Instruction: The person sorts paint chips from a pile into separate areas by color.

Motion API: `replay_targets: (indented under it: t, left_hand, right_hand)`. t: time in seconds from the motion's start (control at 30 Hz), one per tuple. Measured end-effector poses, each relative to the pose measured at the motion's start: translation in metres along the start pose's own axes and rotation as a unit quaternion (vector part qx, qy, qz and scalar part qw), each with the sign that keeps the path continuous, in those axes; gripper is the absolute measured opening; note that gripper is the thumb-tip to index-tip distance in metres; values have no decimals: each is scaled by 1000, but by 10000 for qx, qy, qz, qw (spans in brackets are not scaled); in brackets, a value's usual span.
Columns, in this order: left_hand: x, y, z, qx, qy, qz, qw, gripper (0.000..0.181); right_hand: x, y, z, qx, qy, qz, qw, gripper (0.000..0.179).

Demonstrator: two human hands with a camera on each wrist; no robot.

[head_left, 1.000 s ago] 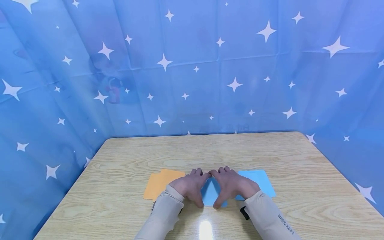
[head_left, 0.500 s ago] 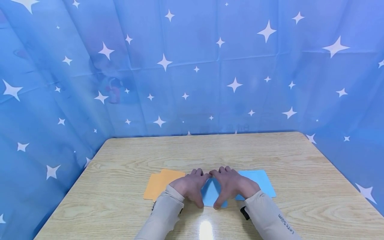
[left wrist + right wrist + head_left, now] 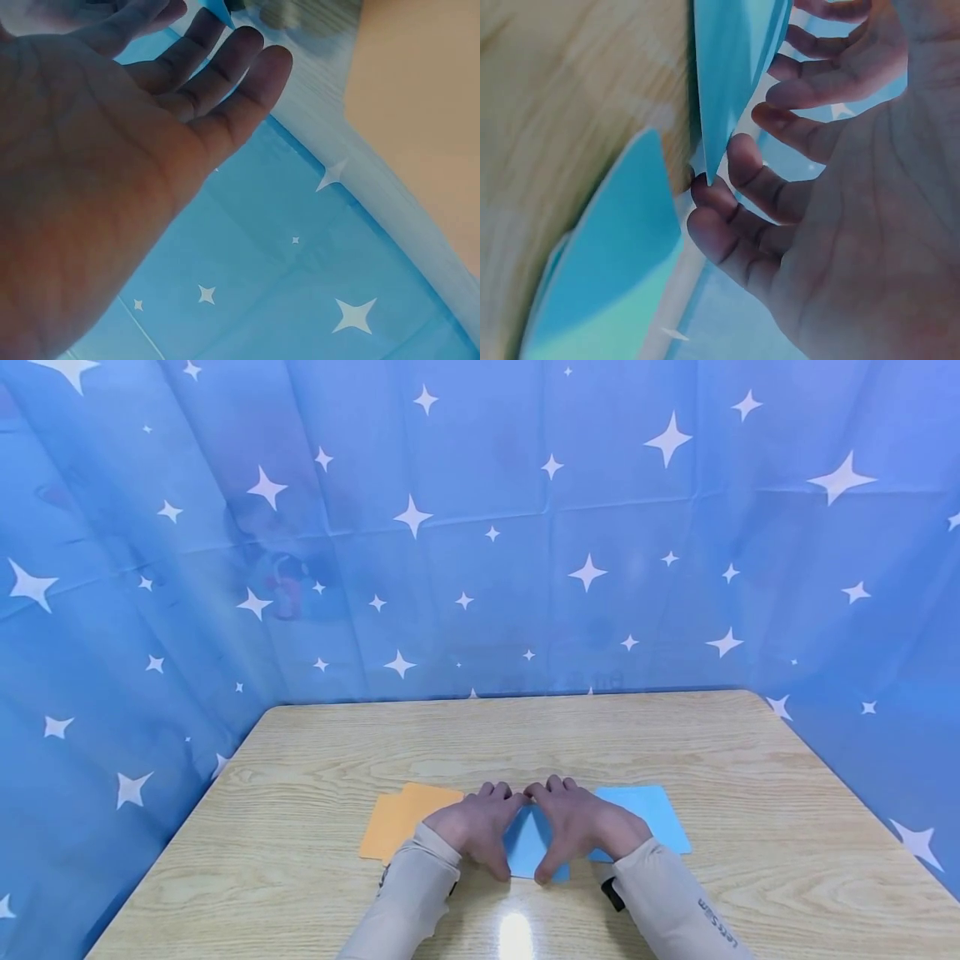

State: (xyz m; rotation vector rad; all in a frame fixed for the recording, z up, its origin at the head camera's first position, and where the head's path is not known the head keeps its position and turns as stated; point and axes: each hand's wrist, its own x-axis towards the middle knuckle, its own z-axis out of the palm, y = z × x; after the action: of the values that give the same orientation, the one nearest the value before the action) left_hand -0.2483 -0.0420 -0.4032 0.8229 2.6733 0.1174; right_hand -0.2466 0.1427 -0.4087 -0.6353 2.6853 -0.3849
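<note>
In the head view a light blue sheet of paper [image 3: 528,847] is between my two hands at the table's near middle. My left hand [image 3: 480,828] holds its left side, the thumb at the near edge and the index finger at the far edge. My right hand [image 3: 576,827] mirrors this on the right, and the two index fingertips almost meet. In the right wrist view the blue paper [image 3: 735,67] shows layered, with fingertips of my right hand [image 3: 855,202] at its edge. The left wrist view shows only a corner of blue paper [image 3: 219,9] past the fingers.
Overlapping orange sheets [image 3: 405,818] lie left of my left hand, partly under the forearm in view. More light blue sheets [image 3: 660,818] lie behind my right wrist. A wooden table [image 3: 262,827] carries everything, and a blue star-patterned curtain [image 3: 480,568] hangs behind it.
Almost nothing differs. Both hands keep the same grip on the blue paper, whose near edge shows very slightly lower.
</note>
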Motion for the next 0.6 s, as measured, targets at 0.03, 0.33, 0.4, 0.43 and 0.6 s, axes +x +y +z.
replay_targets:
  t: [0.03,0.33,0.4,0.43,0.6]
  left_hand:
    - [-1,0,-1,-3,6,0,10000,106]
    - [-13,-8,-17,-337,420,57,9985,95]
    - [-16,-11,-22,-490,569,114,9971,93]
    - [-18,-13,-24,-550,643,145,9963,92]
    - [-28,-18,-35,-789,1018,298,9912,87]
  right_hand:
    - [0,-1,-1,1,18,-19,10000,107]
    - [-3,-2,-9,-147,669,-558,9961,109]
    - [-4,-2,-12,-65,809,-662,9945,108]
    - [-5,-2,-14,-24,876,-702,9937,107]
    - [-9,-2,-23,144,1217,-896,9884,103]
